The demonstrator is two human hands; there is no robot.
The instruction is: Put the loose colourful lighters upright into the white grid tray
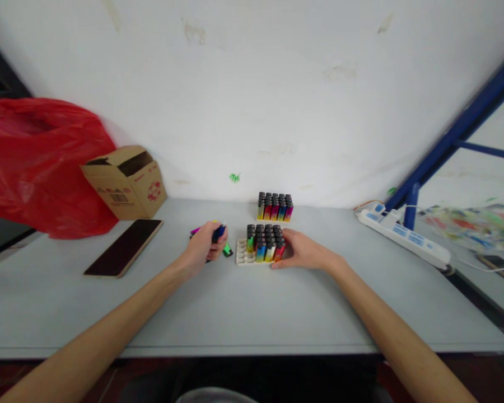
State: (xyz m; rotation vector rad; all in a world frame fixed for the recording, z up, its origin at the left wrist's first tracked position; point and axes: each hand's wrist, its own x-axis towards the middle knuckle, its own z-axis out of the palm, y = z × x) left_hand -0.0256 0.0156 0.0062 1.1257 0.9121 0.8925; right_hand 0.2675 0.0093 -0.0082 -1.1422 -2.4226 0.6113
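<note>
A white tray (246,258) with round holes stands on the grey table, several coloured lighters (270,251) with black tops upright in it. Its left end shows bare holes. My left hand (205,244) is closed round a dark blue lighter (219,233), left of the tray. A green lighter (227,249) lies beside that hand, and a magenta one (195,230) shows partly behind it. My right hand (306,250) rests against the tray's right end, thumb and fingers apart round the lighters there. Behind stands a second group of upright lighters (274,207).
On the left are a dark-screened phone (125,247), an open cardboard box (128,184) and a red plastic bag (46,168). A white power strip (403,236) with cables lies at the right, near a blue metal frame (412,196). A white wall (252,112) rises behind.
</note>
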